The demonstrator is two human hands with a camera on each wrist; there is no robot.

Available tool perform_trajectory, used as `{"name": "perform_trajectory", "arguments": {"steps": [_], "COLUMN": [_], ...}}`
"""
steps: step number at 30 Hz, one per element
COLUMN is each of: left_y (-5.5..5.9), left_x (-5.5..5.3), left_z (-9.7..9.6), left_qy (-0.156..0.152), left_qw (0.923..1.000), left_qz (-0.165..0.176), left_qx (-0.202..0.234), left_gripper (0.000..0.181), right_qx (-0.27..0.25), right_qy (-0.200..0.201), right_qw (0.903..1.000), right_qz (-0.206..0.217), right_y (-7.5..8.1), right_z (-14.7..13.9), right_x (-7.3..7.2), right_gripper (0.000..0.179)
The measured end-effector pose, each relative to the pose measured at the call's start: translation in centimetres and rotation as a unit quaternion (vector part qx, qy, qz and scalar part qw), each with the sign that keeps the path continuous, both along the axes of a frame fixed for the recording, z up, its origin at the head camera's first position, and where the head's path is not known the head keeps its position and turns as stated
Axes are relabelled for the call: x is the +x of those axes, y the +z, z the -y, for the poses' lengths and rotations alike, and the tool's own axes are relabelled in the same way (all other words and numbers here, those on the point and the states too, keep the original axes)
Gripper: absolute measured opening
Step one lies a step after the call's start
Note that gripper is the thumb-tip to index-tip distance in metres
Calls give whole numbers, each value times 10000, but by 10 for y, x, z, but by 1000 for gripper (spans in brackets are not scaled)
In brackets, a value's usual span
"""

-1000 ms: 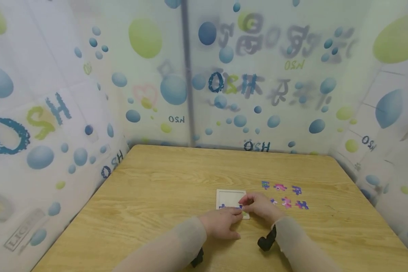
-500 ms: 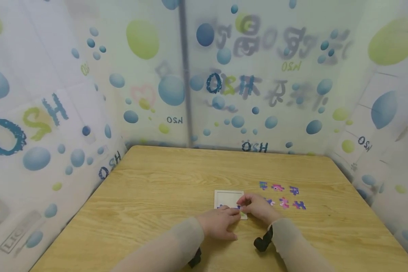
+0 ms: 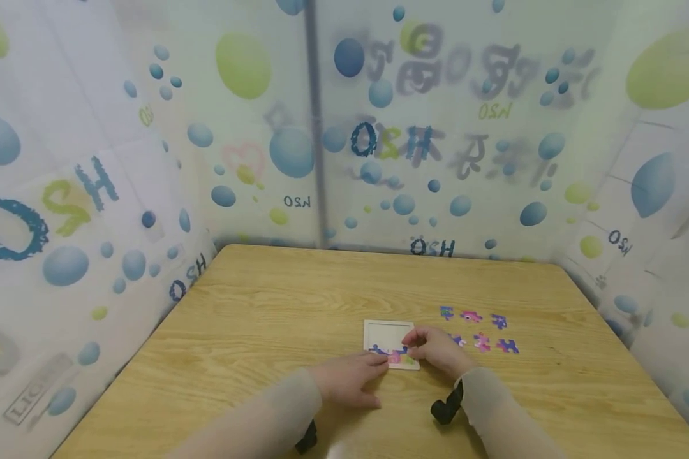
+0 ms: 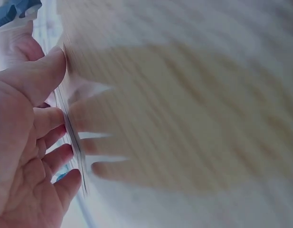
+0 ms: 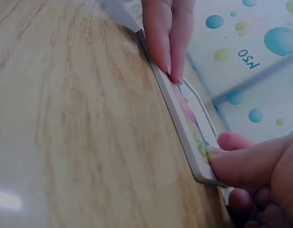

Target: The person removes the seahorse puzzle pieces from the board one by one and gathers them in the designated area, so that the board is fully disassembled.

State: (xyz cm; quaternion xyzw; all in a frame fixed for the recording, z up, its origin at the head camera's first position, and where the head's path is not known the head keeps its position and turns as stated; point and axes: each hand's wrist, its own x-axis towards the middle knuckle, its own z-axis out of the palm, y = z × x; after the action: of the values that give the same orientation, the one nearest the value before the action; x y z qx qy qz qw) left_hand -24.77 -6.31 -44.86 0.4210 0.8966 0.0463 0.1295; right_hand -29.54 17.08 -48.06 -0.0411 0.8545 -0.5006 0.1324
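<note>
A square jigsaw tray (image 3: 387,336) with a pale rim lies on the table. Joined jigsaw pieces (image 3: 395,358), pink, green and blue, line its near side; the far part shows bare board. With fairly straight fingers, my left hand (image 3: 344,379) rests its fingertips on the tray's near left part. My right hand (image 3: 439,350) holds the tray's right edge, its thumb (image 5: 231,164) on the green end of the row and its other fingers curled beside the rim. The left fingers cover the row's left end.
Several loose jigsaw pieces (image 3: 482,342) lie in two rows right of the tray, the nearest partly behind the right hand. The wooden table (image 3: 275,293) is enclosed by patterned curtains (image 3: 264,159) at the back and sides.
My left hand has slid left and toward me, uncovering the middle of the joined pieces. My right hand stays at the tray's right edge.
</note>
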Motion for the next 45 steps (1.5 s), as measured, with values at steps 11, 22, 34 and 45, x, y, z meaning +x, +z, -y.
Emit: {"name": "perform_trajectory", "arguments": {"steps": [11,22,34,45], "left_y": [4,4,4,5], "left_x": [11,11,11,12], "left_z": [20,19,17,19], "left_qy": [58,-10,-47,-129], "left_qw": [10000,10000,10000,9999], "left_qz": [-42,-37,25,-47], "left_qx": [16,37,39,-21], "left_gripper": [70,69,68,68], "right_qx": [42,224,68,576], "right_qy": [-59,56,216,323], "right_qw": [9999,9997,9997,9958], "right_qz": [110,101,61,-637], "right_y": [3,7,20,6], "right_z": [1,1,51,62], "right_x": [2,0,2,4], "right_gripper": [15,14,19,18]}}
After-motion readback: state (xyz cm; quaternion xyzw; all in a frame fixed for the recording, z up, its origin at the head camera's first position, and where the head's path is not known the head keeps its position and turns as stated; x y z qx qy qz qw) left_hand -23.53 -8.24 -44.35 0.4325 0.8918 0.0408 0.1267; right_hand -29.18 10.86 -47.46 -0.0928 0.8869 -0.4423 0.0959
